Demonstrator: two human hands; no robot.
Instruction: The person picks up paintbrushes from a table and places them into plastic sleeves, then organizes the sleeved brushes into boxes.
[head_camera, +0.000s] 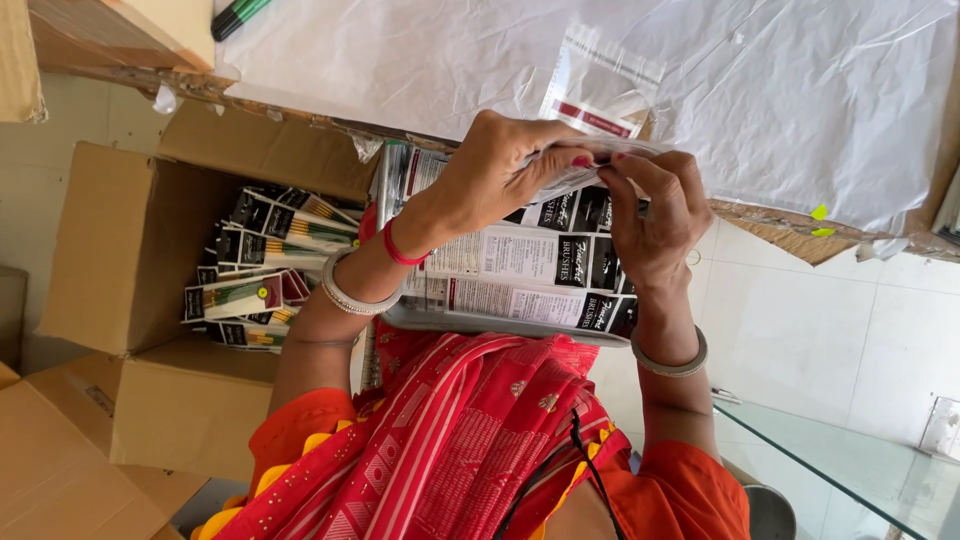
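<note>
The left hand (495, 165) and the right hand (650, 215) are meeting over a flat brush packet (580, 160), both closed around it: the left fingers are curling over its far edge while the right thumb and fingertips are pinching its right end, so neither hand is open. The packet is being held in the air just above a stack of like brush packets (520, 270), which are lying in a shallow grey tray (500, 328) on the person's lap, against the red patterned cloth (470, 430). Beyond the hands a table covered in white plastic sheet (780, 90) is running across the far side, and a clear sleeve with a red strip (600, 90) is lying on it just past the fingers. To the left an open cardboard box (120, 250) is standing with more packets of brushes (265, 270) piled loosely inside. A green marker (238, 14) is resting at the far left edge of the table. From here the slick wrapping looks likely to slide between the pinching fingertips, and a slip would drop the packet onto the stack and knock the pile askew; the tray, balanced on the lap rather than on a firm surface, could also be tipping if a forearm presses its near rim.
</note>
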